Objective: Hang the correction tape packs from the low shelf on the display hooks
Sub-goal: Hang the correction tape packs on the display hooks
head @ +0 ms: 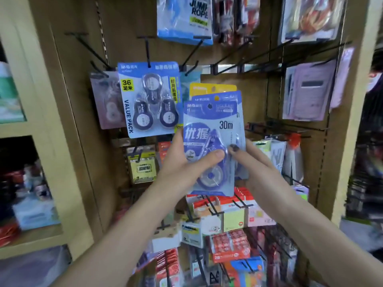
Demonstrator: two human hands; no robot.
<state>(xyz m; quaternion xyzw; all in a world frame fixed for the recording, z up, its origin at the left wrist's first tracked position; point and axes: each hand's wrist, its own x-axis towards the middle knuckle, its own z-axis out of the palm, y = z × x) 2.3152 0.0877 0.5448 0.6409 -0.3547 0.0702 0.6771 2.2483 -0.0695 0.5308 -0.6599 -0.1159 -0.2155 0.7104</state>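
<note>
I hold a fanned stack of correction tape packs in front of the display. The front pack [213, 129] is blue and white, marked "30m", with a purple dispenser inside. A second blue pack [228, 97] and a yellow-topped pack [213, 89] peek out behind it. My left hand [186, 162] grips the stack from the left, thumb across the blister. My right hand [248, 160] pinches the right edge. A blue "36 value pack" [148, 100] of three tapes hangs on a hook [147, 50] to the left. Empty black hooks [238, 63] jut out above the stack.
Jump rope packs [186, 19] hang at the top. Pink calculators [306, 90] hang at right. Sticky notes and red boxes [230, 222] crowd the hooks below my hands. A pale pack [107, 100] hangs behind the value pack. A cream cabinet [27, 131] stands at left.
</note>
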